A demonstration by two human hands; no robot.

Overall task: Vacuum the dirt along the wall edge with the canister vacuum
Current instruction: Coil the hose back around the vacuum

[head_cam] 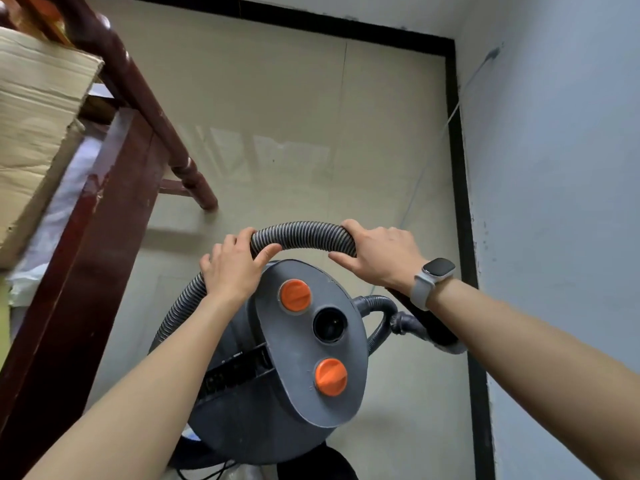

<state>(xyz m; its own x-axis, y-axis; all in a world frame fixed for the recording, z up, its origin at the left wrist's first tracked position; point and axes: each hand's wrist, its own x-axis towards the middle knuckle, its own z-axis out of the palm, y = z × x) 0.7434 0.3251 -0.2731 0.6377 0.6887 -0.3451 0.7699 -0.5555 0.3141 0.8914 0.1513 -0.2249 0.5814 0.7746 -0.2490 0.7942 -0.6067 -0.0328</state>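
A grey canister vacuum [294, 382] with two orange knobs stands on the beige floor below me. Its ribbed grey hose [304, 233] arches over the canister top. My left hand [235, 268] grips the hose on the left of the arch. My right hand [377, 254], with a watch on the wrist, grips the hose on the right. A second hose section [381, 317] and a dark nozzle part [426, 327] lie by the black baseboard [462, 188] at the right wall. The nozzle tip is hidden under my right forearm.
Dark red wooden furniture [114, 188] with a turned leg stands on the left, and a cardboard box [38, 126] rests on it. A pale blue wall [554, 168] runs along the right. A thin cord [446, 129] trails down the wall. Bare floor lies ahead toward the corner.
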